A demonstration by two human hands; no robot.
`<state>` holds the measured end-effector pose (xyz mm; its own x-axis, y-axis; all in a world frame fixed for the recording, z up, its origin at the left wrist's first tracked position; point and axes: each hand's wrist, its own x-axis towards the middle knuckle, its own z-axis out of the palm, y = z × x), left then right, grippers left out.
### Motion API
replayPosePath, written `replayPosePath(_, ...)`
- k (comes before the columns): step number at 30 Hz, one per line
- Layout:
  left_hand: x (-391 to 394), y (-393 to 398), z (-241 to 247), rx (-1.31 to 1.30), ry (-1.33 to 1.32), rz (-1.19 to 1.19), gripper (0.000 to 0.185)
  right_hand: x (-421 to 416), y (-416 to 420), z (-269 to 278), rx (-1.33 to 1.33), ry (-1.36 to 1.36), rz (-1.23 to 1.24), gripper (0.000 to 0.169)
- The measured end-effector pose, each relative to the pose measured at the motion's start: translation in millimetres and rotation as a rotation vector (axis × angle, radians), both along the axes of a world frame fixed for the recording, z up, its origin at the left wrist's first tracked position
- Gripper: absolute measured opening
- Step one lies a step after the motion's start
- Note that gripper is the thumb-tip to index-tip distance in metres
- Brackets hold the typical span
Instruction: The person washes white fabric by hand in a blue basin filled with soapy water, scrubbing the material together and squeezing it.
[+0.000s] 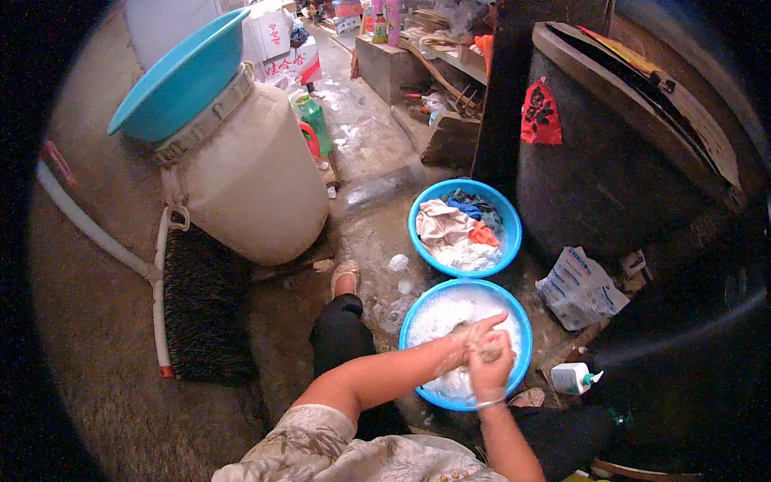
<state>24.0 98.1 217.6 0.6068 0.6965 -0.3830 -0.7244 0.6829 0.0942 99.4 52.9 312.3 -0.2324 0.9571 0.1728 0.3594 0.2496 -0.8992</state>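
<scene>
A blue plastic basin (525,346) full of white suds stands before me, with wet cloth (461,385) partly covered by foam. Above it my left hand (482,331) and my right hand (493,369) meet, pressed on a small wad of wet greyish cloth (491,353). One finger of my left hand points out to the right. Foam clings to my left wrist, and a pale band circles my right wrist. Just beyond, a second blue basin (514,232) holds clothes: a beige garment (443,223), an orange piece (483,234), and blue and dark cloth (464,208).
Right of the basins lie a white plastic bag (581,289) and a white pump bottle (569,378), near a large dark vat (590,150). On the left stand a pale plastic barrel (259,175) topped by a turquoise basin (187,72), and a black-bristled broom (202,301). Suds spot the wet floor (373,241).
</scene>
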Motion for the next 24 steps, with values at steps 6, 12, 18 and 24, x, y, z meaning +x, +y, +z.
replayPosePath(6,-17,-16,-30,0.116,0.471,0.151,0.029,-14,-16,13,0.239,0.024,0.125,0.028)
replayPosePath(12,14,-10,29,-0.149,0.235,0.382,0.028,12,66,-55,-0.037,-0.057,-0.373,0.024)
replayPosePath(18,-17,2,-41,0.065,0.803,0.31,0.031,-22,-6,-8,0.198,0.039,0.005,0.015)
replayPosePath(24,13,-8,3,-0.016,0.238,0.311,0.024,23,80,-86,-0.035,0.107,-0.291,0.019)
